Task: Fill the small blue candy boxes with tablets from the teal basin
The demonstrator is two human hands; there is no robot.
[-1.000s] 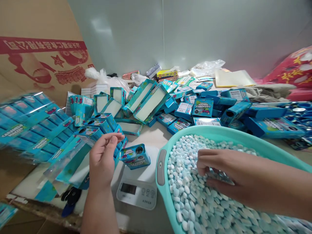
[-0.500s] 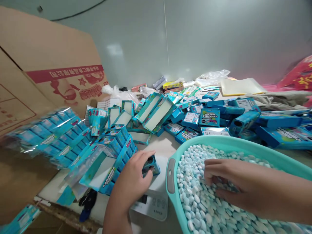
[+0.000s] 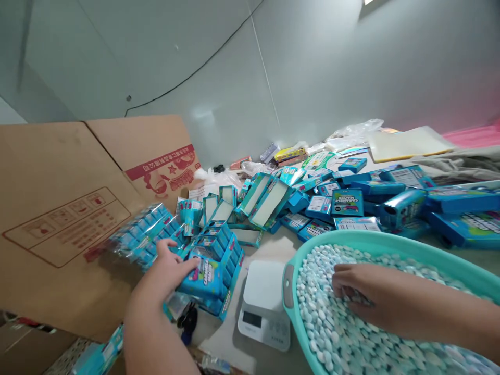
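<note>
My left hand [image 3: 169, 272] grips a small blue candy box [image 3: 199, 278] and holds it against a blue display carton [image 3: 219, 255] filled with several like boxes. My right hand [image 3: 365, 294] rests in a teal basin [image 3: 375, 242] full of pale blue candies [image 3: 324, 323], fingers curled among them. What they hold, if anything, is hidden. A white kitchen scale [image 3: 265, 304] sits bare between the two hands.
A large cardboard box [image 3: 66, 208] lies on its side at the left. Wrapped packs of blue boxes [image 3: 140, 237] sit beside it. Loose blue boxes and open cartons [image 3: 332, 200] are heaped behind the basin. Plastic bags and papers [image 3: 402, 143] lie by the wall.
My left hand reached to the scale, took the small blue box off it and carried it left to the display carton. My right hand stayed in the candies. The view swung up and left.
</note>
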